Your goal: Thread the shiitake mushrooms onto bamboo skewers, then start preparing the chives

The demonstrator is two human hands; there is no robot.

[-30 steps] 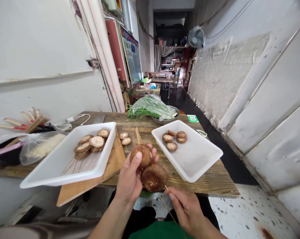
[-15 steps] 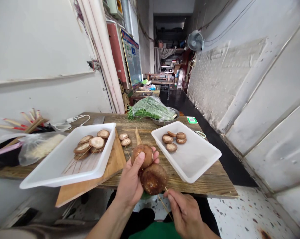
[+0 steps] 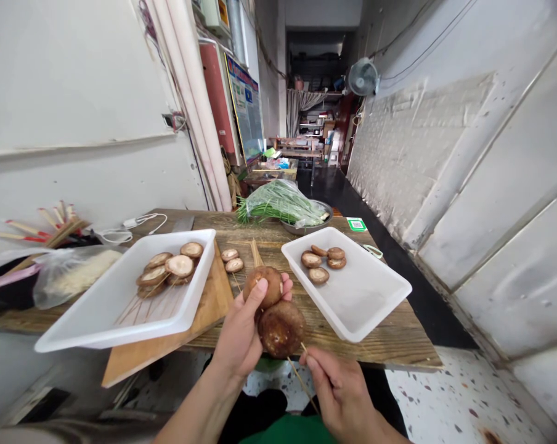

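My left hand [image 3: 235,339] is closed on mushrooms, its thumb pressed on the brown cap of the upper mushroom [image 3: 265,288]. Just below it, a larger dark-capped mushroom [image 3: 282,332] faces up, touching the first. A thin bamboo skewer [image 3: 297,375] sticks out under the larger cap and runs down toward my lap. Between thumb and fingers, my right hand [image 3: 341,387] pinches another bamboo skewer [image 3: 303,348], its end beside the larger cap's lower right edge. Whether that skewer has entered the mushroom is hidden.
A white tray [image 3: 93,336] of skewered mushrooms rests on a wooden board [image 3: 167,345] at left. The right white tray [image 3: 371,308] holds several mushrooms. Between them lie two small mushrooms [image 3: 232,260] and a skewer bundle [image 3: 256,251]. Bagged green chives [image 3: 278,200] are behind.
The held mushrooms and my left hand have shifted slightly left. My right hand has moved a little left with the skewer, still pinched.
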